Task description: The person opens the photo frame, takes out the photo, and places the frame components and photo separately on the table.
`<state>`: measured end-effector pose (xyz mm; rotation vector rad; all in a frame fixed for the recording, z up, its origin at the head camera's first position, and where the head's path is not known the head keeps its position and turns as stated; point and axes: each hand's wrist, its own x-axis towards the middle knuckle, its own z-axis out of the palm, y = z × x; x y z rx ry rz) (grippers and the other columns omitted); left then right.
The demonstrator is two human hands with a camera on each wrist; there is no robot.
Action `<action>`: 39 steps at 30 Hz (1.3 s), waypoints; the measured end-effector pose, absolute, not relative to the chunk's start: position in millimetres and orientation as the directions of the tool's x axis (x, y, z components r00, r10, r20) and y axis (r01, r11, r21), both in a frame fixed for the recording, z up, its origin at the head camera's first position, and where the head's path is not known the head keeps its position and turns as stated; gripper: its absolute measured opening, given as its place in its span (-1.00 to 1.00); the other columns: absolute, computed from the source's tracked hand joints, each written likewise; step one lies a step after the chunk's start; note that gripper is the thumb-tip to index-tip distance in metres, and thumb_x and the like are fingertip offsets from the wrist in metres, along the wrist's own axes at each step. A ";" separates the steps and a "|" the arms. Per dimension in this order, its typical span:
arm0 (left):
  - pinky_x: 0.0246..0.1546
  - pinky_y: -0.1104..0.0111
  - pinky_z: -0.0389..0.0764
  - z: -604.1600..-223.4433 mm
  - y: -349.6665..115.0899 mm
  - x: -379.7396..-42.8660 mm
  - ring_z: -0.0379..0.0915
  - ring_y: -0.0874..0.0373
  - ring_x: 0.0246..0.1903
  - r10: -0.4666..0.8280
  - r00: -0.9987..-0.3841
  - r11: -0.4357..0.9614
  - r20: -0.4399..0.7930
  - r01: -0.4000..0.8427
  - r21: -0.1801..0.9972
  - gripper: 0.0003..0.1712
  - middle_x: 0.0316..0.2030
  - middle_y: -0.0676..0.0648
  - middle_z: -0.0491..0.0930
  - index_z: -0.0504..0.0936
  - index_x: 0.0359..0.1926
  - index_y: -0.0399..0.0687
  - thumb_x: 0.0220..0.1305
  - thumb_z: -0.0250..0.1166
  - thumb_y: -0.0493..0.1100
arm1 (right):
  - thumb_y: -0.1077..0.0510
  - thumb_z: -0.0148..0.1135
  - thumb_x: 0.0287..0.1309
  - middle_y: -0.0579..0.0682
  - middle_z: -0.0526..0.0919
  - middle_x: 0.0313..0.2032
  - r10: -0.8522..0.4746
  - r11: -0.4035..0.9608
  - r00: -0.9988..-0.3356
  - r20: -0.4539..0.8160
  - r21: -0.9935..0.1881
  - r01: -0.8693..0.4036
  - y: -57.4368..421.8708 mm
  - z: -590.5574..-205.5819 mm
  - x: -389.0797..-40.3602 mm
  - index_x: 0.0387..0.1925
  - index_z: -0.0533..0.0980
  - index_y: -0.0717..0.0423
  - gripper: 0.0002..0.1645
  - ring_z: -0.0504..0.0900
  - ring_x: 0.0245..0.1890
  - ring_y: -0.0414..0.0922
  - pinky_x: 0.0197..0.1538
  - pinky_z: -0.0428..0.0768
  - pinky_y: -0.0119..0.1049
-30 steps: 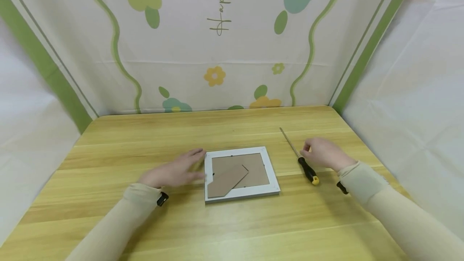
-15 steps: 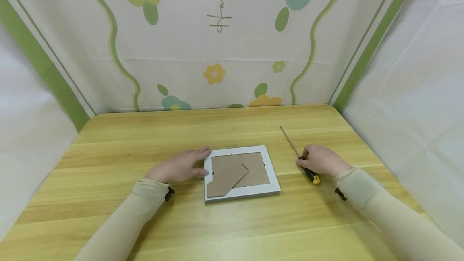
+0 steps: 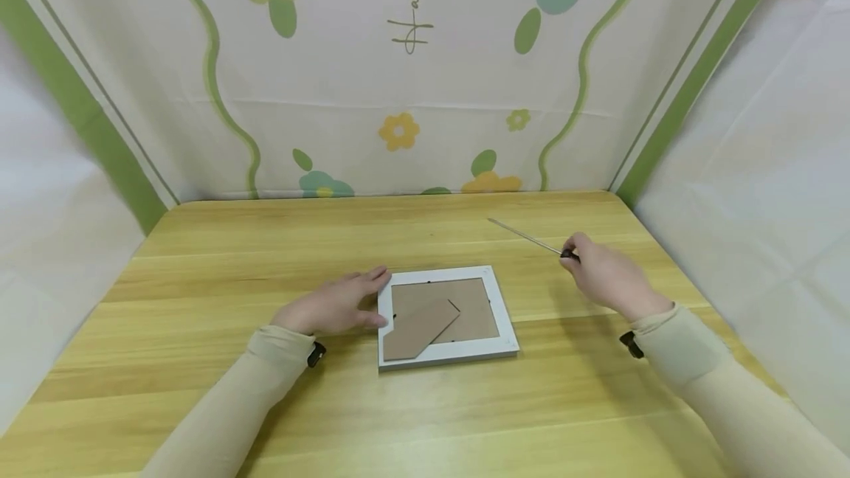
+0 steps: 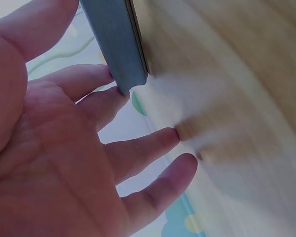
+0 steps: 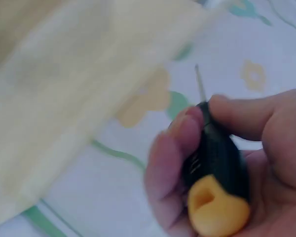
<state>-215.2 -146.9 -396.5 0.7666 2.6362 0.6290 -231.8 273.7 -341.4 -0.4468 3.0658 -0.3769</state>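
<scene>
A white picture frame (image 3: 498,308) lies on the table with its brown backing board (image 3: 474,321) and folded cardboard stand (image 3: 418,332) facing up. Along its left edge rests my left hand (image 3: 332,305), fingers loosely extended. In the left wrist view, two fingertips are at a corner of the frame (image 4: 117,49), while two other fingers reach down to the tabletop. My right hand (image 3: 611,279) grips a screwdriver, right of the frame and raised over the table. Its thin shaft (image 3: 527,237) points to the far left. The black handle (image 5: 219,158) with a yellow end sits within the curled fingers.
The wooden table (image 3: 425,419) ends at a white cloth (image 3: 332,80) printed with flowers, which hangs behind it. More pale cloth (image 3: 764,190) closes off the right side, and the left side likewise. Small black tabs (image 3: 489,302) show around the backing board.
My right hand has closed around the screwdriver handle and raised it off the table, its shaft now angled further left. My left hand has moved in against the frame's left edge.
</scene>
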 end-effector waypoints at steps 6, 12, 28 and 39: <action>0.40 -0.08 0.04 -395.4 -147.0 -214.0 -0.10 -0.25 0.46 0.563 -0.807 0.760 -0.178 0.421 0.496 -0.02 0.54 -0.14 -0.09 0.02 0.55 -0.12 0.31 0.30 0.12 | 0.13 0.22 0.36 -0.02 0.68 -0.31 -0.459 0.841 -0.872 0.169 -0.233 -0.488 253.7 -329.0 -218.6 -0.05 0.52 0.15 -0.78 0.59 -0.41 -0.15 -0.33 0.57 -0.09; 0.40 -0.08 0.06 -395.9 -144.5 -214.3 -0.07 -0.25 0.45 0.558 -0.812 0.766 -0.172 0.423 0.484 -0.02 0.53 -0.14 -0.07 0.03 0.55 -0.10 0.30 0.31 0.12 | 0.15 0.31 0.29 -0.18 0.67 -0.32 -0.567 0.777 -0.805 0.176 -0.210 -0.593 236.5 -327.6 -206.6 -0.10 0.61 0.08 -0.82 0.58 -0.39 -0.27 -0.28 0.59 -0.18; 0.28 -0.32 0.06 -396.7 -144.1 -212.7 -0.03 -0.33 0.42 0.523 -0.833 0.789 -0.181 0.392 0.472 0.00 0.53 -0.14 -0.07 0.04 0.55 -0.06 0.26 0.33 0.14 | 0.20 0.47 0.08 -0.19 0.72 -0.23 -0.641 0.700 -0.708 0.298 -0.151 -0.698 213.8 -339.9 -200.3 -0.14 0.68 0.02 -0.74 0.67 -0.27 -0.21 -0.20 0.62 -0.14; 0.26 -0.38 0.00 -397.0 -144.1 -212.5 -0.07 -0.32 0.44 0.518 -0.835 0.786 -0.187 0.379 0.489 0.01 0.54 -0.11 -0.10 0.02 0.56 -0.04 0.26 0.33 0.13 | 0.17 0.53 0.00 -0.18 0.72 -0.25 -0.631 0.701 -0.706 0.322 -0.153 -0.697 210.9 -350.5 -201.0 -0.14 0.69 0.00 -0.68 0.66 -0.28 -0.20 -0.24 0.63 -0.17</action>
